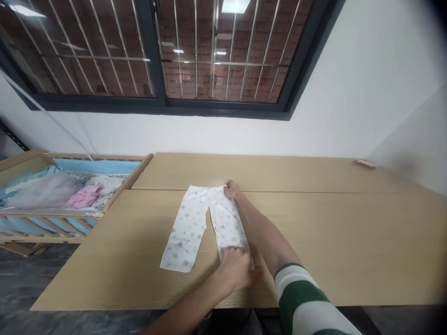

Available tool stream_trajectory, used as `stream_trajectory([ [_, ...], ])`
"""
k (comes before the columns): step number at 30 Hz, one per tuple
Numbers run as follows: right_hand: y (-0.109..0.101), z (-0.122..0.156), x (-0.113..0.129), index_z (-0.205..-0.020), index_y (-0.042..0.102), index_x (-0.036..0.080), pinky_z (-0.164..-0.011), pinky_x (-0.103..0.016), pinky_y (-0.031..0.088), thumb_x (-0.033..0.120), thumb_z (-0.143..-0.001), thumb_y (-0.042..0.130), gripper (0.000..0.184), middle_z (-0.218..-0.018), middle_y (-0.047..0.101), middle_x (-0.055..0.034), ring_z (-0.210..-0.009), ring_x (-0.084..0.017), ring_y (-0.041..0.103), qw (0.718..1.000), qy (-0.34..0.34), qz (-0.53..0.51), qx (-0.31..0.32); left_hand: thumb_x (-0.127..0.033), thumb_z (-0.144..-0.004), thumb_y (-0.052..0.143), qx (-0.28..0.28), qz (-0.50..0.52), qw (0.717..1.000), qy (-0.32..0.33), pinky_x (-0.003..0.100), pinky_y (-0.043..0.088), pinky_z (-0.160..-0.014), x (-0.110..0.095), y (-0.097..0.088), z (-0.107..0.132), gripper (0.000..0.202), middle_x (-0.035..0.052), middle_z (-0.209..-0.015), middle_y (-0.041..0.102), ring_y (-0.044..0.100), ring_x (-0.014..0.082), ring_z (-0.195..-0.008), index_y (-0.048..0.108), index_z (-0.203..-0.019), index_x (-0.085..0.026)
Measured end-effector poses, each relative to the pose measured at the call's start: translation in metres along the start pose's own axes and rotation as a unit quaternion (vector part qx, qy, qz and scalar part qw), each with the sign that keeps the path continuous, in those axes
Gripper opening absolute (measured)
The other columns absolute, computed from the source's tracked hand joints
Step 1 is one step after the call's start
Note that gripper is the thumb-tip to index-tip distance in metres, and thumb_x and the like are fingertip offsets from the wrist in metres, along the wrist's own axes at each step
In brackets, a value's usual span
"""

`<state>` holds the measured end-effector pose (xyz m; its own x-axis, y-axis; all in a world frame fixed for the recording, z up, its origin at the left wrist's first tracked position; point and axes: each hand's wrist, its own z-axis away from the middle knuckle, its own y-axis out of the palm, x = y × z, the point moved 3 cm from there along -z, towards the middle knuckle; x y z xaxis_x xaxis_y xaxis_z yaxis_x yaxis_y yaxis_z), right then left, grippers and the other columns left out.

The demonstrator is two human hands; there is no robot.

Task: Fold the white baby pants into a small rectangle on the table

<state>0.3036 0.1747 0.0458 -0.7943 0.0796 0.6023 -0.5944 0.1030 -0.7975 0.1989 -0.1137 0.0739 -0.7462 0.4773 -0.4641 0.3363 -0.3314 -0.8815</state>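
A small pair of white baby trousers [185, 232] with a scattered green and grey print lies on the tan tabletop, legs spread toward me. My right hand [232, 190] pinches the right end of the waistband. Lower down, my left hand [236, 267] is curled over the bottom of the right leg, its fingers bent against the cloth. It covers most of that hem, and its thumb side is slightly blurred. The left trouser leg lies flat, with neither hand on it.
The table [331, 242] has a seam across it and stands against the white wall. A wooden cot [52, 215] with blue lining stands at the left, holding bedding and a pink cloth [83, 196]. A small flat piece [365, 164] lies at the back right. Above is a barred window [223, 104].
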Motion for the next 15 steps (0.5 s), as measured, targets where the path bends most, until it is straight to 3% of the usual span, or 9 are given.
stream_trajectory([
  [3, -0.013, 0.004, 0.007, -0.103, 0.066, 0.015, -0.075, -0.023, 0.046, 0.016, -0.082, 0.066, 0.021, -0.088, 0.071, -0.0046, -0.083, -0.017, 0.064, 1.0, 0.007, -0.018, 0.016, -0.046, -0.088, 0.058, 0.012, -0.016, 1.0, -0.014, 0.042, 0.048, -0.079, -0.009, 0.01, -0.006, 0.038, 0.0194, -0.096, 0.071, 0.068, 0.035, -0.091, 0.072, -0.096, -0.012],
  [7, -0.029, 0.009, 0.025, -0.099, 0.064, 0.016, -0.066, -0.022, 0.046, 0.018, -0.079, 0.069, 0.02, -0.078, 0.067, -0.0015, -0.074, -0.015, 0.062, 0.998, 0.015, -0.047, 0.026, -0.028, -0.087, 0.053, -0.009, 0.021, 1.0, -0.013, 0.036, 0.046, -0.071, 0.002, -0.007, 0.005, 0.023, 0.0135, -0.083, 0.072, 0.068, 0.0277, -0.078, 0.072, -0.083, -0.015],
  [10, -0.032, 0.008, 0.049, -0.099, 0.061, 0.015, -0.057, -0.021, 0.044, 0.019, -0.079, 0.07, 0.022, -0.068, 0.063, 0.0006, -0.063, -0.014, 0.059, 0.996, 0.021, -0.075, 0.039, -0.029, -0.091, 0.049, -0.064, 0.162, 0.984, -0.024, 0.028, 0.041, -0.06, 0.023, -0.028, 0.031, 0.026, 0.0051, -0.071, 0.069, 0.063, 0.0187, -0.064, 0.067, -0.076, -0.018],
  [12, -0.027, 0.006, 0.068, -0.1, 0.06, 0.015, -0.054, -0.021, 0.042, 0.018, -0.078, 0.069, 0.024, -0.065, 0.061, 0.0016, -0.058, -0.013, 0.057, 0.994, 0.019, -0.094, 0.046, -0.035, -0.092, 0.049, -0.11, 0.283, 0.952, -0.043, 0.026, 0.04, -0.055, 0.044, -0.04, 0.055, 0.03, 0.0022, -0.065, 0.067, 0.06, 0.0159, -0.058, 0.065, -0.074, -0.018],
  [15, -0.009, 0.003, 0.101, -0.102, 0.058, 0.016, -0.053, -0.021, 0.042, 0.018, -0.078, 0.068, 0.026, -0.071, 0.061, 0.001, -0.059, -0.012, 0.056, 0.992, 0.012, -0.115, 0.04, -0.046, -0.093, 0.051, -0.19, 0.364, 0.907, -0.098, 0.025, 0.044, -0.055, 0.082, -0.053, 0.097, 0.034, -0.0008, -0.061, 0.063, 0.061, 0.0166, -0.057, 0.069, -0.09, -0.017],
])
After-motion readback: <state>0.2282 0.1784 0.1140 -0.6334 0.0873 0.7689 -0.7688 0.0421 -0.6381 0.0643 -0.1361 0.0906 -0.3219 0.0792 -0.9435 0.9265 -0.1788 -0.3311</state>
